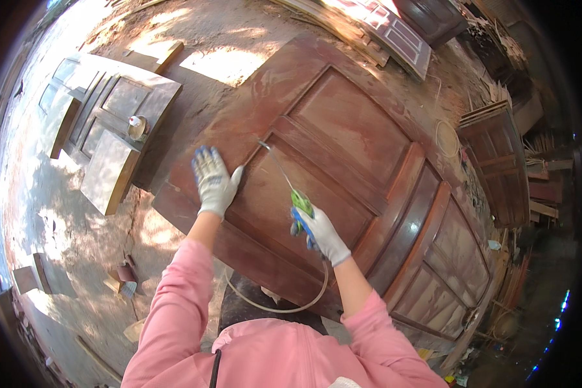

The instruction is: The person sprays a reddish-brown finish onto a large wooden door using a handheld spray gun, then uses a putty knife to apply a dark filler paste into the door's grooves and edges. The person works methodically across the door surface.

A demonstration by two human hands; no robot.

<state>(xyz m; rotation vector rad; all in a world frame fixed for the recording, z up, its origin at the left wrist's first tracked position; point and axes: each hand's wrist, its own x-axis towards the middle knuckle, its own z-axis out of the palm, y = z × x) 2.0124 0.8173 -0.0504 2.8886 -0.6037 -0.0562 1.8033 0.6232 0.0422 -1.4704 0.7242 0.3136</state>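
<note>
A large reddish-brown panelled wooden door [343, 116] lies in front of me, with pale dust over its panels and mouldings. My left hand [215, 184], in a white glove with blue on the fingers, rests flat on the door's left part, fingers stretched out. In my right hand [323, 233], also gloved, is a green air blow gun [301, 202]. Its long thin metal nozzle points up and left, the tip over the moulding at a panel's corner. A pale hose [284, 311] hangs from the gun and loops back toward my body.
To the left, a grey-brown door [119, 97] carries a small container with a white and red bottle [136, 121]. Wood blocks [110, 171] stand beside it. Another panelled door [498, 161] leans at the right. More doors and planks [362, 39] lie at the back, on bare ground.
</note>
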